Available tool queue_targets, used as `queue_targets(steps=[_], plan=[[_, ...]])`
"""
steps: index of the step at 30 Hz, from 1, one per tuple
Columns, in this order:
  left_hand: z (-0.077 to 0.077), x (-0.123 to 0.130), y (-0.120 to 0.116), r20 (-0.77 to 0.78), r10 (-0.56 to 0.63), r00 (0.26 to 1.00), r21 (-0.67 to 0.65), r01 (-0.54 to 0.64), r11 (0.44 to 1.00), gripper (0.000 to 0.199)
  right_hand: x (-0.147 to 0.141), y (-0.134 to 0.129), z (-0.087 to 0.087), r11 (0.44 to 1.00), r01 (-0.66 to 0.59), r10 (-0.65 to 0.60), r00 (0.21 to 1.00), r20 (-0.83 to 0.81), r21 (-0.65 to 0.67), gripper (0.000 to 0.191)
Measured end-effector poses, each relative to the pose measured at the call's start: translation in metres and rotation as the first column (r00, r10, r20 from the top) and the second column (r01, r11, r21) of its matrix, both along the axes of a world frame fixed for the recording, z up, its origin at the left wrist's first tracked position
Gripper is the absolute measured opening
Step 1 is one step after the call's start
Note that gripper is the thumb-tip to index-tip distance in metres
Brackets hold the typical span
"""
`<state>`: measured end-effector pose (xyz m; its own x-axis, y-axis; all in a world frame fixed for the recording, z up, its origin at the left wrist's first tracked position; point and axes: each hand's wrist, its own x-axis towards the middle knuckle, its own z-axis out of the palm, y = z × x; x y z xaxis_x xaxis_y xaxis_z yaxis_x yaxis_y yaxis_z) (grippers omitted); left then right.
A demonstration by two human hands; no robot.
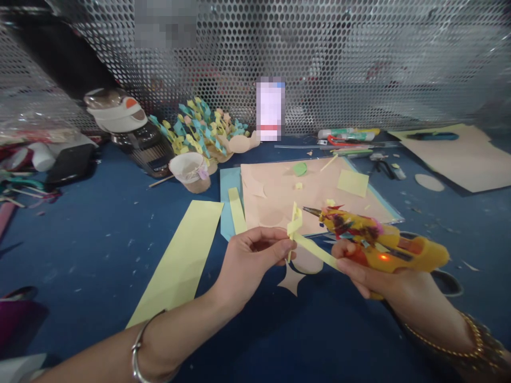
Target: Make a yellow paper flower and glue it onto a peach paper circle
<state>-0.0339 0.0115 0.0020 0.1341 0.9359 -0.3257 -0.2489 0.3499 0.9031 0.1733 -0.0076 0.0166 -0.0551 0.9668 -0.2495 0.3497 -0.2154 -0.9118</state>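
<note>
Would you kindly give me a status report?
Left hand pinching wound strip; right hand holding glue gun and strip's tail; nothing seen between nozzle and strip.

Left hand [249,260] is pinching a thin yellow paper stick [295,215], with a yellow paper strip [317,251] wrapped round it and stretching over to the right hand [385,282], which also grips a yellow glue gun [419,256], its little light glowing orange. Behind them on the blue desk [120,229] there's a cup [195,183] beside some paper flowers [199,127].
</note>
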Motion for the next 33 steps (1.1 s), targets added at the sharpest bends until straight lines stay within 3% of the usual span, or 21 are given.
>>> queue_targets(steps=[3, 5, 9, 16, 33], plan=[[0.001, -0.001, 0.000, 0.021, 0.002, 1.000, -0.012, -0.002, 1.000, 0.014, 0.005, 0.001, 0.004, 0.999, 0.004, -0.003, 1.000, -0.017, 0.048, 0.024], [0.001, -0.001, 0.001, 0.039, 0.002, 0.999, -0.016, -0.002, 1.000, 0.012, 0.008, 0.000, 0.009, 0.997, -0.029, 0.025, 0.998, 0.049, 0.076, 0.024], [0.001, -0.002, 0.001, 0.047, 0.013, 0.999, -0.020, -0.012, 1.000, 0.009, 0.013, -0.004, 0.013, 0.997, -0.068, 0.062, 0.978, 0.199, 0.023, 0.044], [0.002, -0.002, 0.001, 0.037, 0.020, 0.999, -0.010, -0.020, 1.000, 0.007, 0.026, 0.001, -0.005, 0.947, -0.308, 0.320, 0.935, 0.156, -0.097, 0.043], [0.002, -0.002, 0.001, 0.038, -0.012, 0.999, -0.010, 0.012, 1.000, 0.004, 0.010, -0.001, 0.013, 0.977, -0.178, 0.194, 0.970, 0.145, -0.116, 0.056]])
